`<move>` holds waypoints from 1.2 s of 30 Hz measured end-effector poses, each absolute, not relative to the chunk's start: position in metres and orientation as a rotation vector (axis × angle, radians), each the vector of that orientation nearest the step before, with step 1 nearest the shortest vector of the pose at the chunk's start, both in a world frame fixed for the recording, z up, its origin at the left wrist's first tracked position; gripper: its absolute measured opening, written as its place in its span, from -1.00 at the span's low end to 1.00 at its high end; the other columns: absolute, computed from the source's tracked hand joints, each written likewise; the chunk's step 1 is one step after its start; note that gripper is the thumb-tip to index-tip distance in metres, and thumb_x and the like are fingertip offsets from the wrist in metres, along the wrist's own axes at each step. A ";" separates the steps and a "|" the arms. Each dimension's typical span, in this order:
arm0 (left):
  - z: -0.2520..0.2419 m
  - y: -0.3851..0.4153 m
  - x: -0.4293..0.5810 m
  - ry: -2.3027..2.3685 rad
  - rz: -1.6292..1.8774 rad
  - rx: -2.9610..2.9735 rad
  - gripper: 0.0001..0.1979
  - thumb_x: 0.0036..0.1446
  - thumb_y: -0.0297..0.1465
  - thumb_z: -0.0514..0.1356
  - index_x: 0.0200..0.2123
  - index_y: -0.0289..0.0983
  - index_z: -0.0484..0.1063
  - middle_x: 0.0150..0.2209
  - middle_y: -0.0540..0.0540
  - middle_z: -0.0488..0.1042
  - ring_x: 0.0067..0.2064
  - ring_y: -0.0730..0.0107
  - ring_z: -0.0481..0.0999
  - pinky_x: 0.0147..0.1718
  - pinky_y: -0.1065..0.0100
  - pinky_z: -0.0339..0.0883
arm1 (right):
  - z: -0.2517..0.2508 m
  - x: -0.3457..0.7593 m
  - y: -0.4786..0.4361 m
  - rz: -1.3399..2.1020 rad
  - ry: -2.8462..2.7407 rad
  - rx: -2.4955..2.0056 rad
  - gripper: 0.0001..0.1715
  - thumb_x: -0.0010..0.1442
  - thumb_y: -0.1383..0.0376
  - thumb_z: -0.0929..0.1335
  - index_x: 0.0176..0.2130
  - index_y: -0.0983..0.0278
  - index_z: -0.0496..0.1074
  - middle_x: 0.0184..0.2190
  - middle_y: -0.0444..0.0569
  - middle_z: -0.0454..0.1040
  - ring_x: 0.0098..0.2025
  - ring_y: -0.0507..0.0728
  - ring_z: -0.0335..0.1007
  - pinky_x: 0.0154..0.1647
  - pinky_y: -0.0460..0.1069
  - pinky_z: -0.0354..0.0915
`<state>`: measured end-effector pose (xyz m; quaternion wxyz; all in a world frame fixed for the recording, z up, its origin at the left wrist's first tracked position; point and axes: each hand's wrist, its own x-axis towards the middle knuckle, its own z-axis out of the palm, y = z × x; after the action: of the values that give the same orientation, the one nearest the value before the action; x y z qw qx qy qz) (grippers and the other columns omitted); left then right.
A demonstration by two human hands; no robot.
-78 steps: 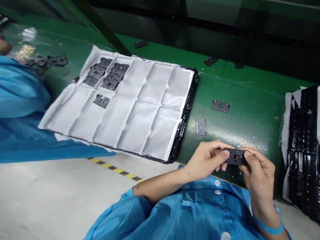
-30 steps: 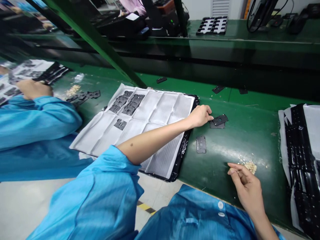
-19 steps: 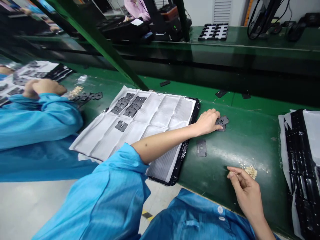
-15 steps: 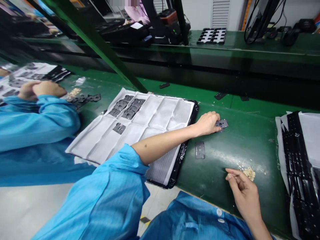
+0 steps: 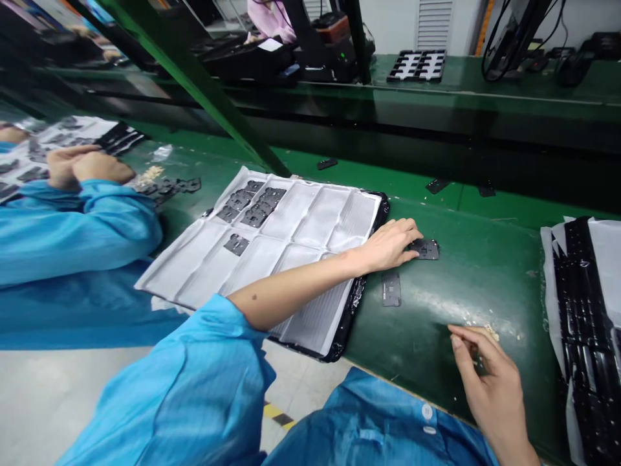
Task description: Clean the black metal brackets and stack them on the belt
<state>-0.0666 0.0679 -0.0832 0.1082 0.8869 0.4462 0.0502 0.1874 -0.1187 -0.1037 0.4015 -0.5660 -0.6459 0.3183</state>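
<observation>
My left hand point(image 5: 392, 246) reaches across to a dark flat plate with cutouts point(image 5: 427, 250) on the green bench point(image 5: 499, 272). Its fingers and thumb are spread at the plate's left end, which they partly hide. Closer to me lies a similar grey plate point(image 5: 391, 289). My right hand point(image 5: 492, 375) is over the bench at the lower right, thumb and index fingertips brought close together and the other fingers curled. Whatever may be between those fingertips is too small to make out. Behind this hand is a scatter of small pale bits point(image 5: 489, 330), partly covered by it.
A white-lined, sectioned tray point(image 5: 310, 213) with several dark plates point(image 5: 264, 206) sits left of my forearm. Stacked black trays point(image 5: 579, 323) stand at the right. A green post point(image 5: 218, 116) slants above the bench. A co-worker's hands point(image 5: 90, 167) are at the left.
My left hand has drawn back slightly left and spread its fingers; more of the dark plate shows, lying flatter. My right hand stays near the pale bits, covering more of them. The view has shifted slightly.
</observation>
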 end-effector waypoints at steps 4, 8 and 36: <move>-0.090 0.059 -0.072 1.321 0.104 2.675 -0.68 0.50 -0.34 0.13 0.19 -0.33 0.50 0.13 -0.26 0.52 0.13 0.07 0.55 0.11 0.13 0.38 | -0.085 0.163 -0.083 0.474 -1.786 -1.430 -0.73 0.47 0.25 0.33 0.04 0.21 0.60 -0.03 0.12 0.61 0.02 0.27 0.54 0.05 0.15 0.45; -0.094 0.052 -0.071 1.270 0.033 2.803 -0.62 0.57 -0.35 -0.04 0.14 -0.38 0.51 0.13 -0.28 0.53 0.08 0.08 0.52 0.07 0.12 0.35 | -0.103 0.132 -0.029 0.239 -1.937 -1.544 -0.54 0.46 0.32 0.25 0.24 0.32 0.51 0.26 0.32 0.47 0.25 0.43 0.37 0.21 0.36 0.35; -0.089 0.065 -0.075 1.342 0.071 2.733 -0.77 0.46 -0.33 0.18 0.00 -0.36 0.54 0.06 -0.29 0.57 0.07 0.03 0.54 0.06 0.09 0.42 | -0.154 0.136 -0.060 0.180 -2.151 -1.607 -0.39 0.49 0.35 0.20 0.43 0.42 0.28 0.47 0.40 0.28 0.53 0.46 0.16 0.44 0.46 0.23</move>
<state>-0.0754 0.0645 -0.0893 0.0479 0.8964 0.4401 0.0232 0.1358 -0.0599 -0.1544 0.2236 -0.5820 -0.7791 0.0651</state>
